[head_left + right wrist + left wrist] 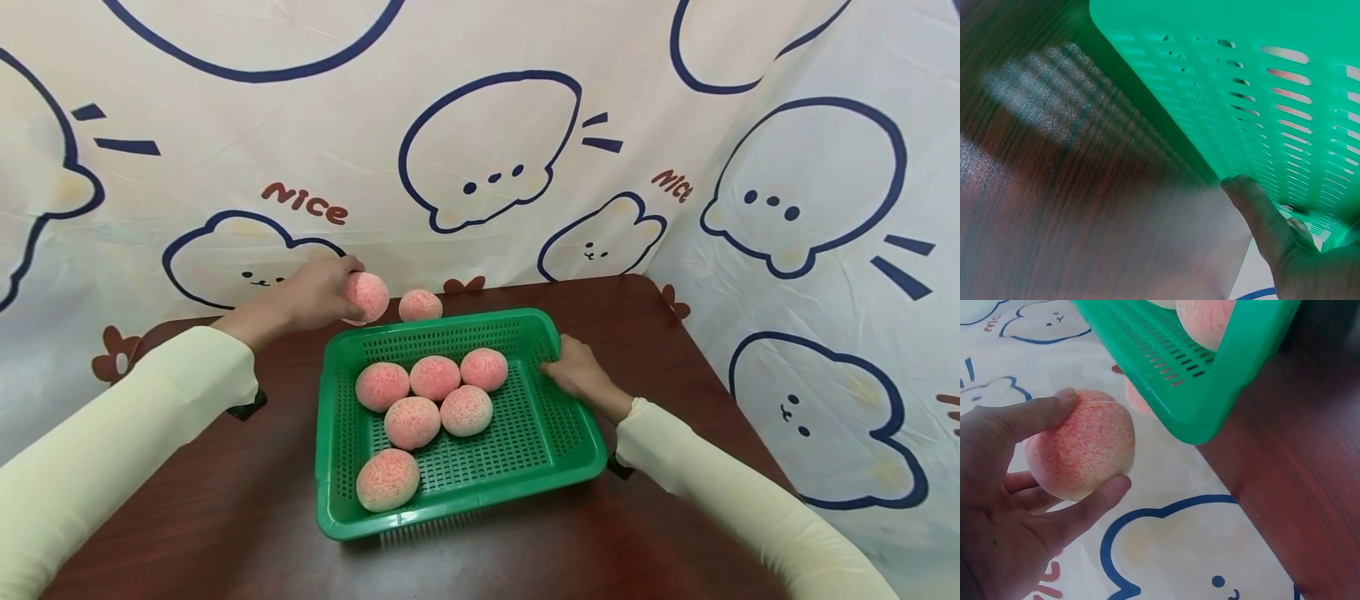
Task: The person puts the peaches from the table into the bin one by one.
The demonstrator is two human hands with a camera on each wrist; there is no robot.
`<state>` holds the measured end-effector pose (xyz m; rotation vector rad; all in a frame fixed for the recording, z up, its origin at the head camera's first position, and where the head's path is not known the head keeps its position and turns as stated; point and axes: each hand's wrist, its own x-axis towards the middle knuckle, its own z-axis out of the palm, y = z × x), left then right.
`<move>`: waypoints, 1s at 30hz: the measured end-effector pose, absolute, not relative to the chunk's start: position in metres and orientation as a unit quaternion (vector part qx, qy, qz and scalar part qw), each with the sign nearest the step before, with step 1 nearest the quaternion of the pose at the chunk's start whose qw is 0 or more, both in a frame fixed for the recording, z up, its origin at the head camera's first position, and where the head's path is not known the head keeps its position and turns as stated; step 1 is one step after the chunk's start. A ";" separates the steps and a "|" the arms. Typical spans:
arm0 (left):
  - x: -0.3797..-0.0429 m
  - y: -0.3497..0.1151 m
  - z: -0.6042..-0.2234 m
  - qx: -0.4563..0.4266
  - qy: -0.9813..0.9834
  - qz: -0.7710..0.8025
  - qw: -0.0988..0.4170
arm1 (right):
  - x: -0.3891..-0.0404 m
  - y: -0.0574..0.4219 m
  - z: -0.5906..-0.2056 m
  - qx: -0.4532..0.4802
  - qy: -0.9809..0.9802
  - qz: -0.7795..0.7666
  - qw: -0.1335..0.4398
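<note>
My left hand (318,292) holds a pink peach (367,297) above the far left rim of a green plastic basket (457,521). In the left wrist view, thumb and fingers curl round the peach's (1082,450) sides. The right hand (583,373) grips the basket's right side, fingers over the rim. Seen from the right wrist, that hand (1266,231) lies against the slotted wall (1166,81). Inside the basket several peaches (435,379) sit toward the left and back. Another peach (421,305) shows just behind the far rim, its lower part hidden.
The basket is over a dark reddish-brown wooden table (247,500). A white cloth (360,133) printed with blue cartoon outlines hangs behind the table and along its right side. Bare basket floor (510,433) shows at the right of the peaches.
</note>
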<state>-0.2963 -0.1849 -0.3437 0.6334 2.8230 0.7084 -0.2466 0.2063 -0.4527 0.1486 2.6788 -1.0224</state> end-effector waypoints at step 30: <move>-0.258 -0.163 -0.336 0.250 0.935 0.236 0.083 | -0.247 0.205 -0.452 0.054 0.928 -0.344 0.132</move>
